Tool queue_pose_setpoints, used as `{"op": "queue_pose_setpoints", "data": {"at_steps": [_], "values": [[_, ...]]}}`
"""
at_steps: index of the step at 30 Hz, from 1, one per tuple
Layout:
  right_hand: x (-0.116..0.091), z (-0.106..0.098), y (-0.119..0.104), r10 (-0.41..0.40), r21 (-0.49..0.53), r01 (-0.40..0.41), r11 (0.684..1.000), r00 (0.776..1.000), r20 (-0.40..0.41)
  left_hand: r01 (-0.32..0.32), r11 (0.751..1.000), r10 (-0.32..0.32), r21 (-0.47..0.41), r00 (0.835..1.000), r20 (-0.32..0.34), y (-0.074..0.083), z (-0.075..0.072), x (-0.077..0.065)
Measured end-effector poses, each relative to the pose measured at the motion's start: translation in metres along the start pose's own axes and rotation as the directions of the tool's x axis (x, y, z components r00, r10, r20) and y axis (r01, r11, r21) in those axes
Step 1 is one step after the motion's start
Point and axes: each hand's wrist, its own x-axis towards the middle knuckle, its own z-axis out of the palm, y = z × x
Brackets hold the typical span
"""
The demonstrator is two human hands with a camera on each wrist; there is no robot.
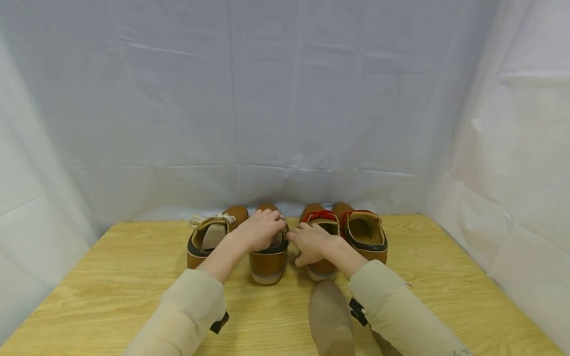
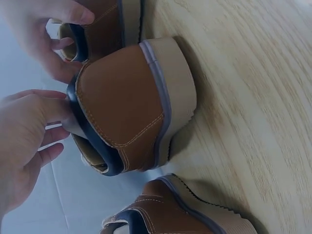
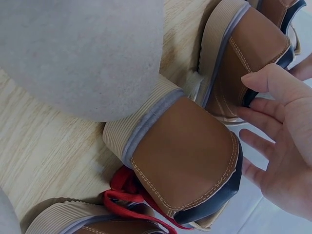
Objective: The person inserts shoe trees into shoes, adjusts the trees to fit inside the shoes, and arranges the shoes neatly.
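My left hand [image 1: 262, 230] reaches down into the opening of a brown shoe [image 1: 267, 267], second from the left. In the left wrist view its thumb and first fingers dip behind the dark collar and pinch a pale grey insole [image 2: 74, 125], mostly hidden inside. The other fingers hang loose outside. My right hand [image 1: 312, 243] is at the same shoe's right side, in front of a red-laced shoe [image 1: 322, 271]. In the right wrist view its fingers [image 3: 256, 117] are spread, with the thumb and forefinger at the collar.
A white-laced shoe [image 1: 196, 259] with a grey insole [image 1: 214, 236] inside stands at the left end. Another red-laced shoe [image 1: 375, 254] ends the row at right. A loose grey insole [image 1: 330, 316] lies in front, near my right sleeve. White cloth [image 1: 285, 99] hangs behind the wooden table [image 1: 111, 296].
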Motion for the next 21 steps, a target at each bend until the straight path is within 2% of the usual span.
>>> {"op": "queue_pose_setpoints", "data": {"at_steps": [6,21], "values": [[-0.0006,-0.0003,0.0014,0.002,0.000,-0.002,1.000,1.000,0.000,-0.026,1.000,0.026,0.013,0.999,-0.034,-0.0015,-0.0004,-0.0002],[-0.0032,-0.0017,0.0004,-0.007,-0.003,0.007,1.000,1.000,-0.001,-0.023,1.000,0.023,-0.005,1.000,-0.012,-0.0005,0.0040,0.0030]]}}
